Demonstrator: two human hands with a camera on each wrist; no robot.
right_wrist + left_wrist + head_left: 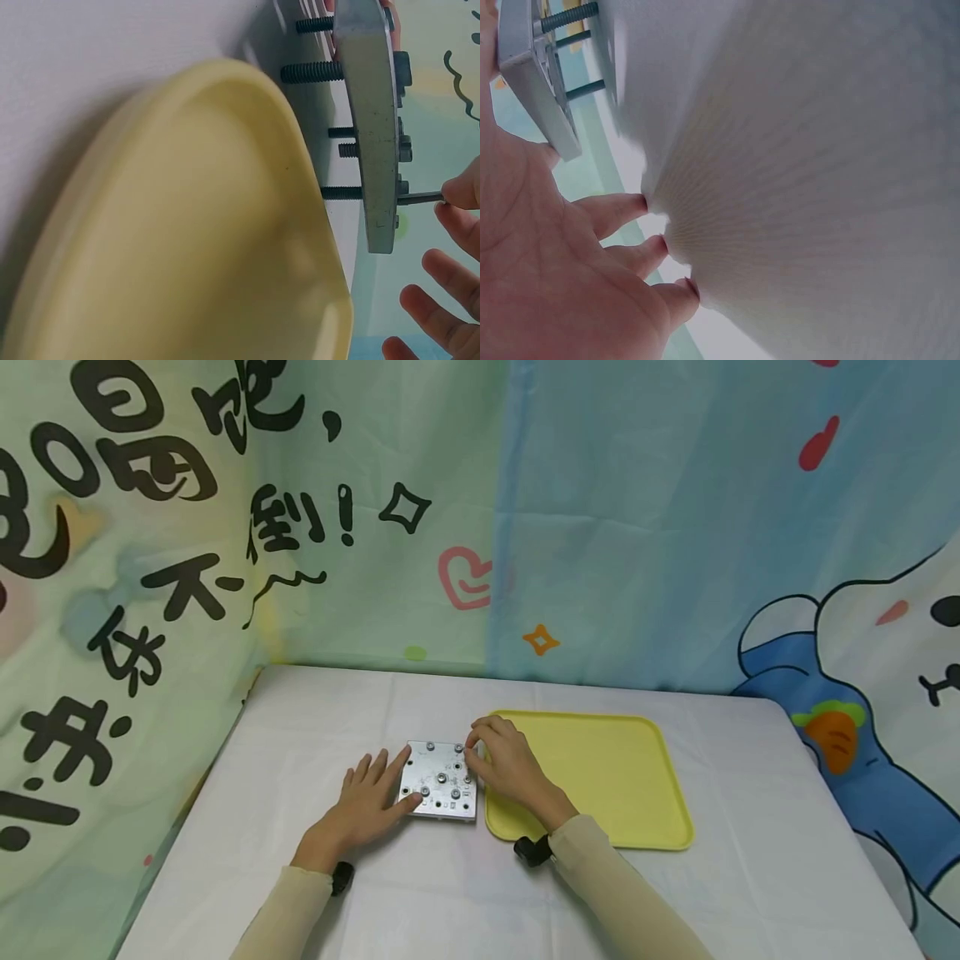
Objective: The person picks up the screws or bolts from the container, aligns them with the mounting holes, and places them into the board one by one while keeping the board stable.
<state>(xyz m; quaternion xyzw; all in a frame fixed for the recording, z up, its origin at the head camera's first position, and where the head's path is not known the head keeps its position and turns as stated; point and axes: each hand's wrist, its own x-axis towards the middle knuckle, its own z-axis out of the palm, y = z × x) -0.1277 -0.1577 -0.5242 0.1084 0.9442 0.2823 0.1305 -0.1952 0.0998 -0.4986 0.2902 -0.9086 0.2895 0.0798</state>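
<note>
A silvery metal plate (442,810) with several socket-head bolts stands on the table, bolt shanks poking out below it, as the right wrist view shows. My left hand (369,810) lies spread at its left side, the thumb over the plate's top and the index finger at the far left corner. Its other fingers (621,214) touch the white cloth. My right hand (512,767) is over the plate's right edge. Between thumb and index finger it pinches a thin dark metal rod (421,198), which meets the plate's top beside a bolt head; the other fingers are spread.
A yellow tray (678,793) lies directly right of the plate, under my right hand and wrist. The table has a white cloth (420,893). Printed curtains (645,527) hang behind it and along the left side.
</note>
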